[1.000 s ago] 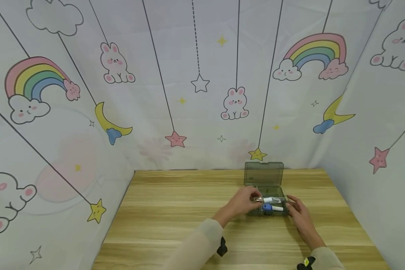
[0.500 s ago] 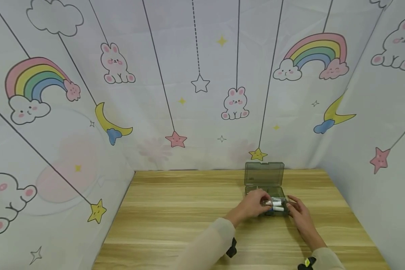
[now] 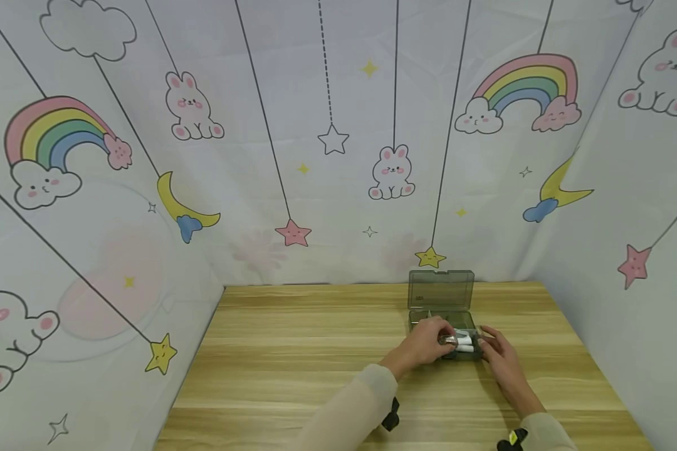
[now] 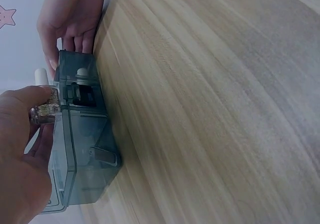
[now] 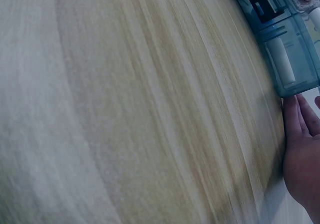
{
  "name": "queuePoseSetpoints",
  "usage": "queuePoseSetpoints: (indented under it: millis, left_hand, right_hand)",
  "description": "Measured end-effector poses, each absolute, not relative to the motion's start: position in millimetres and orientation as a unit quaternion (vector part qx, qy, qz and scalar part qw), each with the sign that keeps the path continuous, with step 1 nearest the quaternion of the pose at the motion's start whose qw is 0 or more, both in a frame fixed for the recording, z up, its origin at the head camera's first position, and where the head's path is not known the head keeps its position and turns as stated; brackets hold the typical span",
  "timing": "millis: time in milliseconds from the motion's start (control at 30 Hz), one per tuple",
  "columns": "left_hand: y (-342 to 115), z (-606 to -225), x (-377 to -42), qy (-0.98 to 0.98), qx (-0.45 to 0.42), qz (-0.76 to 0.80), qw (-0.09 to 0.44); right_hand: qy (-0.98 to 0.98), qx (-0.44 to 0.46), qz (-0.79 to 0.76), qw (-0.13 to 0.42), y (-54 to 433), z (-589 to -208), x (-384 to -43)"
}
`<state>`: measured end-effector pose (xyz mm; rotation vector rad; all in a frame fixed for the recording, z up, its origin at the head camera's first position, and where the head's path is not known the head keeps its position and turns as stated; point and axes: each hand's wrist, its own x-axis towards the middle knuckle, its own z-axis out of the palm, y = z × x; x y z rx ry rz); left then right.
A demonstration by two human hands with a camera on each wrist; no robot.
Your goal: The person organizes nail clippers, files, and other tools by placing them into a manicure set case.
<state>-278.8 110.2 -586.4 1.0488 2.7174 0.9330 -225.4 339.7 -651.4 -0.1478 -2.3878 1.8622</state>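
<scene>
A smoky see-through plastic box stands on the table with its hinged lid raised at the back. My left hand pinches a small clear bottle with glittery contents, which looks like nail polish, by its body, over the box's front part. The bottle's white cap points right, toward my right hand. Another white-capped piece lies inside the box against the front wall. My right hand rests its fingers against the box's right end, seen also in the right wrist view.
The wood-grain table spreads to the left and front of the box. A white cloth backdrop with cartoon prints rises behind the table and along both sides. A dark clip-like part lies inside the box's left section.
My left hand has moved right and slightly down over the box with the nail polish bottle, now covering the blue piece seen earlier. My right hand has stayed at the box's right end.
</scene>
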Motion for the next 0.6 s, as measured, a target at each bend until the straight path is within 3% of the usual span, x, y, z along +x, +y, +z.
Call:
queuePoseSetpoints:
  millis: [600]
  left_hand:
    - [79, -578, -283, 0.864, 0.35, 0.355, 0.063]
  right_hand:
    - [-0.798, -0.06, 0.599, 0.037, 341, -651, -225]
